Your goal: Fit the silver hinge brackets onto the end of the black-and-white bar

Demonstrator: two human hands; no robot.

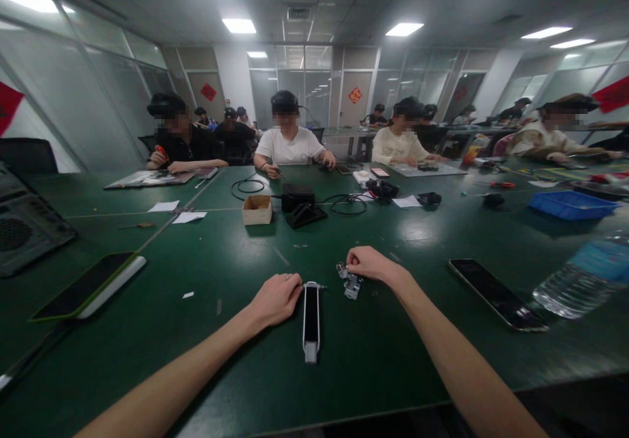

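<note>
Fingers (293,285) of the left hand (274,302) lie curled against the metal-tipped end of a slim black-and-white bar (311,327); whether they grip it cannot be determined. The right hand (374,264) is half closed, with its fingertips on a small metal bracket (352,286) just beside the bar; a firm hold cannot be confirmed. Both items rest on the counter (221,353), which is dark green and glossy.

Handling: the bar appears light and stiff; take it along its long edges. The bracket appears rigid and fiddly; pinch it at its body.

Also on the counter: a phone (496,292), a water bottle (584,281), a blue tray (572,205). Seated people work opposite, before glass partitions.
</note>
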